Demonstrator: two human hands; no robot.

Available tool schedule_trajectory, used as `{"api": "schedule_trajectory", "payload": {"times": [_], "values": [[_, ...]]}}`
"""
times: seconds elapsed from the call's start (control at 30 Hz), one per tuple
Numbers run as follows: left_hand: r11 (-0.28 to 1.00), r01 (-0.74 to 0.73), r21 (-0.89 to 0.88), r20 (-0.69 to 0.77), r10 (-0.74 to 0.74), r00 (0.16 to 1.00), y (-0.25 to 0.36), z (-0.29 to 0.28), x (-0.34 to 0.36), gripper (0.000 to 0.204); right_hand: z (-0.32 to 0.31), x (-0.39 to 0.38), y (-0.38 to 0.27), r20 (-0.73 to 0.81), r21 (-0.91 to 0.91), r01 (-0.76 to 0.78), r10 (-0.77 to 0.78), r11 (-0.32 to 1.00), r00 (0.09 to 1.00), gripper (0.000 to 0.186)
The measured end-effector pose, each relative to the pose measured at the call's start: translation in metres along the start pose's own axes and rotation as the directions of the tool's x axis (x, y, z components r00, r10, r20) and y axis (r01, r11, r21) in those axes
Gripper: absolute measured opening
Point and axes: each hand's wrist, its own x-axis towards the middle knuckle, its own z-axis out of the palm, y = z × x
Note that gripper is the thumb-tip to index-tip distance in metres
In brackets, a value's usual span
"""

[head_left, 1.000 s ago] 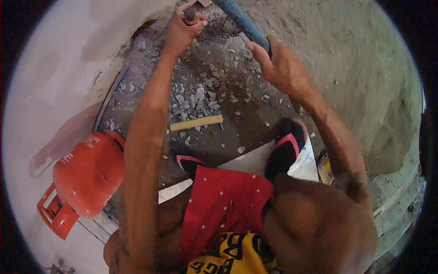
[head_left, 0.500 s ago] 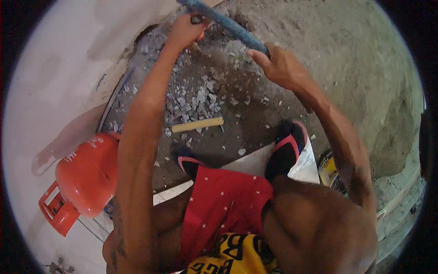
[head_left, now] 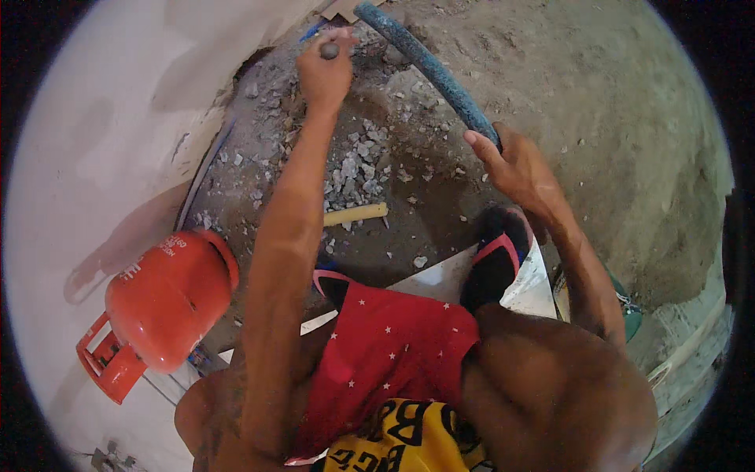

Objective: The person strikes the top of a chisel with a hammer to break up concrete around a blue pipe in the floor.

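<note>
At the left of the frame, a red gas tank lies by a pale wall. At upper centre, we see the left hand curled around a rod, its round grey end showing at the top of the fist. Grey rubble and a yellow stick lie below. Farther right, the right hand wraps the near end of a blue bar, thumb across it. As we judge it, good work here means a steady rod, fingers clear of its end, and a controlled, square swing. The rod sits within the left hand; the bar slants up and left from the right hand, its far end above and right of the rod.
</note>
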Motion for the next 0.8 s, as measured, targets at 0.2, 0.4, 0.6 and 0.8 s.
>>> {"api": "schedule_trajectory", "payload": {"times": [0.2,0.4,0.6,0.8], "values": [[0.797,0.166,-0.581,-0.057,-0.243,0.968,-0.013,-0.027,0.003,0.027,0.001,0.002,0.0,0.023,-0.032,0.03,-0.029,0.999,0.999,0.062],[0.981,0.008,0.194,0.087,-0.025,0.996,0.009,-0.03,0.002,0.036,0.0,-0.001,0.02,0.042,0.008,-0.006,0.006,1.0,0.999,0.061],[0.992,0.08,0.101,0.24,-0.102,0.965,0.03,-0.037,0.028,0.032,-0.004,-0.002,0.017,0.036,-0.01,-0.064,0.064,0.998,0.997,0.059],[0.968,0.005,0.25,0.448,-0.12,0.886,0.073,-0.006,0.058,0.052,0.002,-0.002,0.02,-0.002,0.045,-0.09,0.09,0.995,0.996,0.057]]}}
